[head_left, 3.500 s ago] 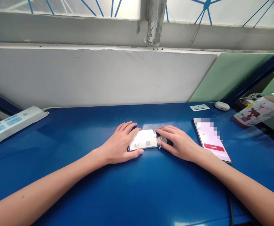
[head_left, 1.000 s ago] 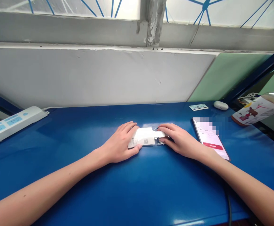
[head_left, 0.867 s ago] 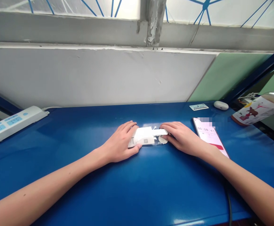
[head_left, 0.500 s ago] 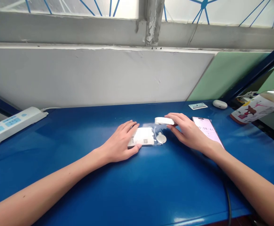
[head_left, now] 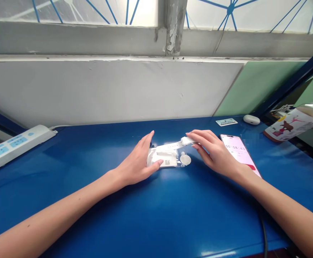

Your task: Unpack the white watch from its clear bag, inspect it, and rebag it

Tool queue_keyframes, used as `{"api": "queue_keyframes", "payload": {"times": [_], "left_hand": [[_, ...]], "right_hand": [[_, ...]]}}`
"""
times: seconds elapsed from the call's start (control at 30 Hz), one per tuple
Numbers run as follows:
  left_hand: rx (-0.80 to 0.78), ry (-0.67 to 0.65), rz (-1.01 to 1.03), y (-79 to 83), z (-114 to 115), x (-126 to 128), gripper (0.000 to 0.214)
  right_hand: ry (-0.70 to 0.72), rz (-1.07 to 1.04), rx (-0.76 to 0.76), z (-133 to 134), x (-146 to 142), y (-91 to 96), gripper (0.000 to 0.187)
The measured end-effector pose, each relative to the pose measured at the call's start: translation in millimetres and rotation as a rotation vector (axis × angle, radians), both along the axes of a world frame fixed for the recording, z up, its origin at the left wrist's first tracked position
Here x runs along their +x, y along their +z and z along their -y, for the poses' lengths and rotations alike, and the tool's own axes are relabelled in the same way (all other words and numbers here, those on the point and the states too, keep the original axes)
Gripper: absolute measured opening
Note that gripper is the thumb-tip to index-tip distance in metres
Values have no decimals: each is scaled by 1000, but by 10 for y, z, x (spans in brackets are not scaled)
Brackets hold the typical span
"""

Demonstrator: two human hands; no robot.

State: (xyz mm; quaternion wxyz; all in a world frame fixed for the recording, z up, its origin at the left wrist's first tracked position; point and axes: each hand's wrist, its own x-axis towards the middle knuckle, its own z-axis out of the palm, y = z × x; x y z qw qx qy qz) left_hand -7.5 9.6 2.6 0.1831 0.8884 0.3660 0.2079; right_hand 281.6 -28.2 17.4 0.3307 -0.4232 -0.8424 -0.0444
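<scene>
My right hand [head_left: 211,148] pinches one end of a white strap [head_left: 169,146] between thumb and fingers. The strap has small dark holes along it and looks like a watch band. It stretches leftward over a clear plastic packet [head_left: 168,163] lying on the blue table. Inside the packet is a white card or box with a small square code. A round whitish disc [head_left: 185,159] shows at the packet's right end. My left hand [head_left: 137,161] rests at the packet's left end, fingers raised and thumb apart, the thumb touching its front edge.
A phone [head_left: 235,147] showing a timer lies beside my right forearm. Behind it are a printed card [head_left: 226,122] and a white earbud case [head_left: 251,119]. A labelled bottle [head_left: 290,123] leans at the right. A power strip [head_left: 19,143] lies at the left edge.
The strap, earlier folded up in my right hand, now hangs out leftward over the packet. My left fingers have lifted and opened away from the packet's top.
</scene>
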Motion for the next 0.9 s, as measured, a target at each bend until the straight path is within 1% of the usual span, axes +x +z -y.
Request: {"api": "queue_keyframes", "payload": {"times": [0.07, 0.13, 0.2, 0.3, 0.4, 0.47, 0.53, 0.57, 0.63, 0.7, 0.73, 0.8, 0.87, 0.9], "left_hand": [[61, -4, 52, 53, 33, 28, 81], [135, -25, 102, 120, 73, 62, 74], [210, -65, 132, 185, 108, 91, 63], [300, -100, 158, 258, 130, 118, 47], [296, -109, 210, 303, 126, 130, 33], [233, -115, 244, 334, 130, 138, 23], [99, -117, 278, 372, 150, 156, 23], [-7, -114, 302, 393, 166, 170, 25], [-253, -126, 391, 430, 202, 216, 27], [-504, -175, 532, 448, 237, 286, 30], [-646, -198, 597, 448, 251, 329, 31], [-881, -228, 716, 429, 273, 423, 32], [-1040, -243, 802, 395, 285, 510, 34], [-1092, -242, 837, 376, 288, 546, 36]], "right_hand": [[13, -2, 25, 1, 4, 30, 38], [34, -5, 37, -1, 4, 89, 36], [54, -20, 26, 0, -20, 191, 31], [72, -80, -27, 9, -124, 406, 25], [59, -139, -85, -10, -281, 615, 23], [45, -210, -118, -62, -382, 711, 22], [33, -322, -171, -146, -467, 758, 25], [57, -396, -221, -196, -505, 764, 28], [149, -574, -357, -297, -579, 739, 33], [225, -752, -486, -387, -657, 672, 36], [245, -829, -539, -424, -697, 627, 38], [255, -966, -669, -480, -769, 525, 44], [224, -995, -769, -519, -814, 427, 50], [213, -998, -808, -534, -824, 383, 51]]}}
